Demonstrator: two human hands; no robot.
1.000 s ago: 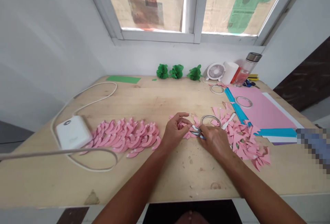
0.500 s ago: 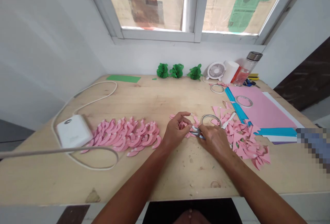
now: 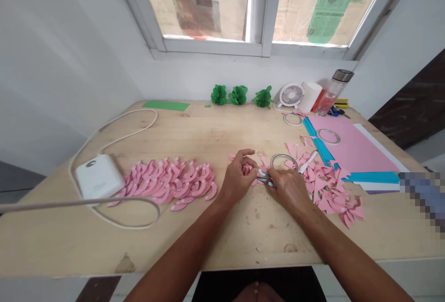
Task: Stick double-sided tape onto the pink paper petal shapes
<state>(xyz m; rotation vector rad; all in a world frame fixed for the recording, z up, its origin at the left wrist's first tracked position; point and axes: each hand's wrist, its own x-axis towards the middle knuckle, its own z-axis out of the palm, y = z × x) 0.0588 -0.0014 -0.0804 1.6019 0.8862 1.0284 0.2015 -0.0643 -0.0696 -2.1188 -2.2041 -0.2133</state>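
Observation:
My left hand (image 3: 239, 174) is closed, thumb and fingertips pinching a small pink paper piece (image 3: 247, 168) mostly hidden by the fingers. A white bit shows at its edge, beside the scissor blades. Scissors (image 3: 266, 179) are gripped in my right hand (image 3: 287, 186), the blades pointing left at my left fingertips. A roll of tape (image 3: 278, 157) lies just beyond my right hand. Left of my hands, curved pink paper cut-outs (image 3: 177, 179) with white ends overlap in rows. Pink paper scraps (image 3: 328, 186) are heaped to the right, with a white strip-like tool (image 3: 308, 163) among them.
A white box-shaped device (image 3: 99, 177) with a looping cable sits at left. Pink, blue and white sheets (image 3: 354, 149) lie at right under another tape ring (image 3: 328, 136). Along the back stand green paper shapes (image 3: 238, 95), a small fan (image 3: 292, 95) and a glass bottle (image 3: 333, 93).
My left fingers have shifted very slightly beside the scissors. My right hand and the things on the table look the same.

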